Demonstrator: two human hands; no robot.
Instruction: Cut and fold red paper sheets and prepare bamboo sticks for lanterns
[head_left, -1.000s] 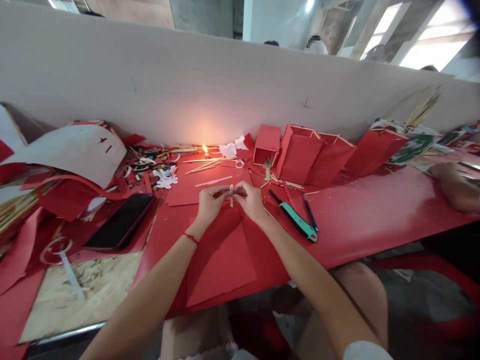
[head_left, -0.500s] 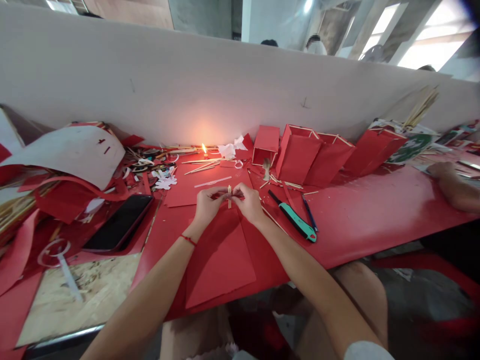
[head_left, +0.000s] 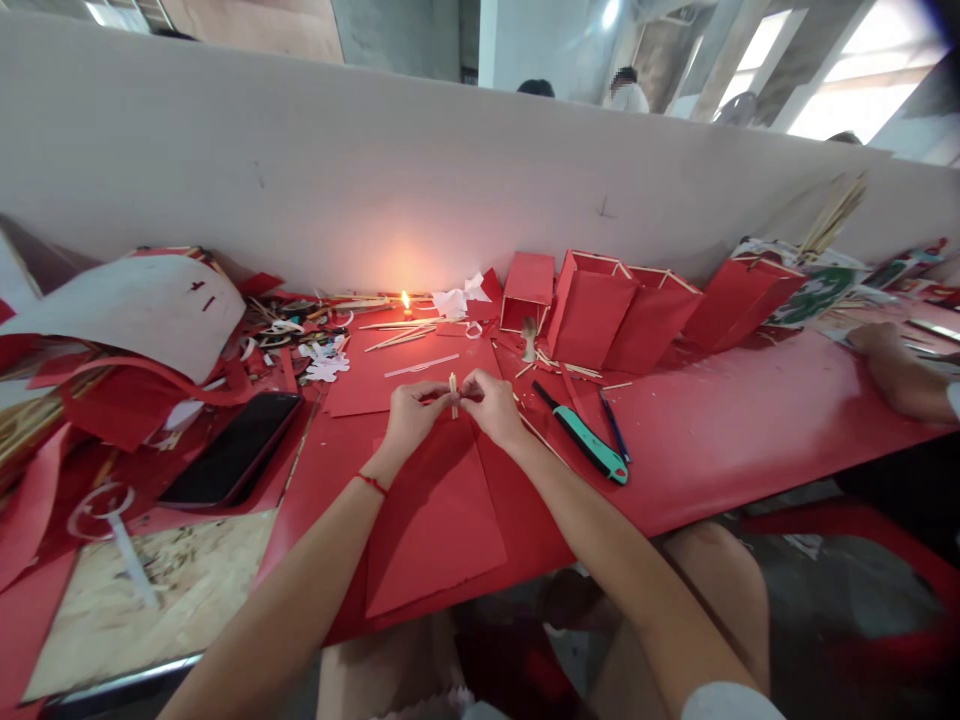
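The left hand (head_left: 411, 415) and right hand (head_left: 491, 405) meet above the red surface (head_left: 750, 440), fingertips pressed together and pinching a short wooden stick (head_left: 453, 396) that stands upright between them, its top showing above the fingers. Whatever lies inside the grip is hidden. A red thread (head_left: 371, 484) circles the left wrist. At 6 o'clock from the hands, a sheet of red card (head_left: 427, 530) lies flat under the forearms, its top edge just below the hands.

Further out, with 12 o'clock straight ahead, a lit candle (head_left: 406, 302) burns at 11 o'clock beside crumpled white paper (head_left: 452, 300), and thin loose sticks (head_left: 397, 337) lie on red card nearer the hands. At 1 o'clock stands an open red card box (head_left: 527, 285), and at 2 o'clock a row of red card boxes with wooden-strip edges (head_left: 589, 310). A teal utility knife (head_left: 589, 447) and a blue pen (head_left: 615, 428) lie at 3 o'clock, near the right hand. A black phone (head_left: 232, 448) sits at 9 o'clock, a curled white card (head_left: 127, 320) at 10 o'clock and a plywood board (head_left: 150, 600) at 8 o'clock. Far off at 3 o'clock, another person's hand (head_left: 896, 355) rests on the surface
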